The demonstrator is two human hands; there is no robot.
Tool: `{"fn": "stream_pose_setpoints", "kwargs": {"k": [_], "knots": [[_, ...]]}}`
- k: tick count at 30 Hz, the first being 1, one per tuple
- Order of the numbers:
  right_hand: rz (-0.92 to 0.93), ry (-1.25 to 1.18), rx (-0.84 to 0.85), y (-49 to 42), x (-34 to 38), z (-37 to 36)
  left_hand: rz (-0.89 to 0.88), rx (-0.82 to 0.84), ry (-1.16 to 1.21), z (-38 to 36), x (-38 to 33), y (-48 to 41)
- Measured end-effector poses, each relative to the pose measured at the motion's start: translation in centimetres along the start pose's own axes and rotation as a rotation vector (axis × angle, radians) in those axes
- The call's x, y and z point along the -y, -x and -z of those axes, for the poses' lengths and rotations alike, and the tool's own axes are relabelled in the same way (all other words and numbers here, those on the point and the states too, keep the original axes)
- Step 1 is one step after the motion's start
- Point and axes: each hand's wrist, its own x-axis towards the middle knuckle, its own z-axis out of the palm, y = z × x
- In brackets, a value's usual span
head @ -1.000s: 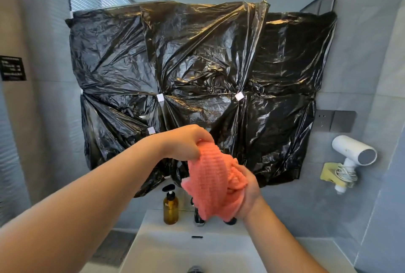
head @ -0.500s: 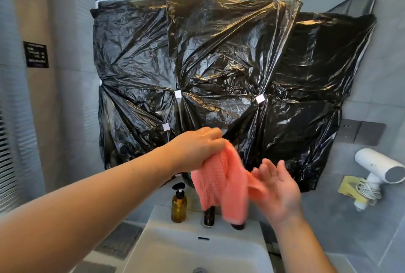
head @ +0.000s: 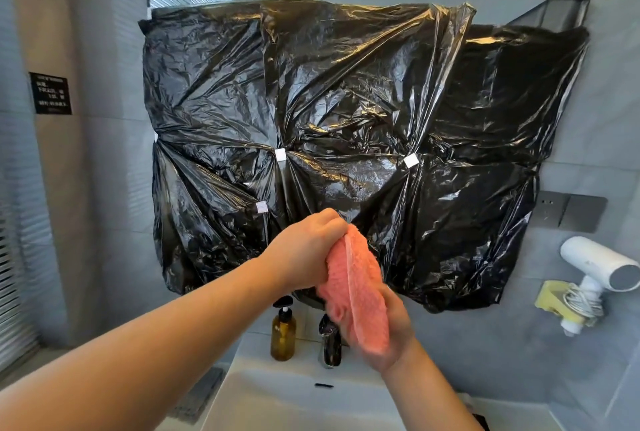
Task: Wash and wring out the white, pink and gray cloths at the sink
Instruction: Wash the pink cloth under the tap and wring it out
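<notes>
Fingers (head: pixel 323 230) of the left hand (head: pixel 304 252) are curled tight over the top end of the salmon-pink ribbed cloth (head: pixel 358 287), gripping it in a fist. This cloth hangs down in 1 long twisted fold, held up in the air in front of the crinkled black plastic sheeting (head: pixel 346 101) taped over the wall mirror, above the tap and well above the basin. The right hand (head: pixel 398 330) lies under the cloth's lower end, palm against it; its fingers are hidden behind the fabric, so I cannot tell whether they close on it.

Below the hands, only the rear part of the white rectangular sink basin (head: pixel 273 396) shows, with a dark overflow slot in its back wall. On its back ledge stands 1 amber glass bottle with a black pump (head: pixel 283 335), upright, just beside the chrome tap (head: pixel 330 347); what fills the bottle cannot be made out. On the right wall, a yellow holder (head: pixel 550 301) carries a white hair dryer (head: pixel 595 262) and its coiled cord.
</notes>
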Motion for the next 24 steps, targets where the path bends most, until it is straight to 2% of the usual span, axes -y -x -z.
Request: {"fn": "stream_pose_setpoints", "kwargs": {"k": [2, 4, 5, 8, 11, 16, 18, 20, 22, 24], "knots": [[0.09, 0.065, -0.078, -0.6, 1.1, 0.3, 0.141, 0.191, 0.176, 1.0, 0.3, 0.4], [0.09, 0.136, -0.152, -0.3, 2.1, 0.2, 0.264, 0.372, 0.359, 2.3, 0.3, 0.9], [0.073, 0.175, -0.164, -0.3, 2.4, 0.2, 0.295, 0.452, 0.377, 2.9, 0.0, 1.0], [0.01, 0.324, -0.132, -0.2, 2.8, -0.8, 0.213, 0.584, 0.102, 3.7, -0.7, 0.7], [-0.01, 0.269, -0.111, -0.5, 3.1, -1.9, 0.149, 0.467, 0.02, 3.6, -0.4, 0.5], [-0.117, -0.121, -0.133, 0.1, 1.4, -0.8, 0.017, 0.155, -0.097, 3.0, -0.4, 0.9], [-0.178, -0.071, -0.09, 0.6, -0.3, 0.0, -0.043, 0.111, -0.165, 2.0, -1.0, 1.0], [-0.25, -0.007, 0.025, 1.0, -1.8, 1.1, -0.103, 0.097, -0.218, 0.9, -1.1, 1.0], [-0.262, -0.065, 0.182, 0.9, -2.2, 2.0, -0.162, 0.095, -0.25, 0.8, -0.9, 0.9], [-0.282, -0.078, 0.213, 0.5, -1.7, 2.7, -0.195, 0.112, -0.232, 1.2, -0.6, 0.8]]}}
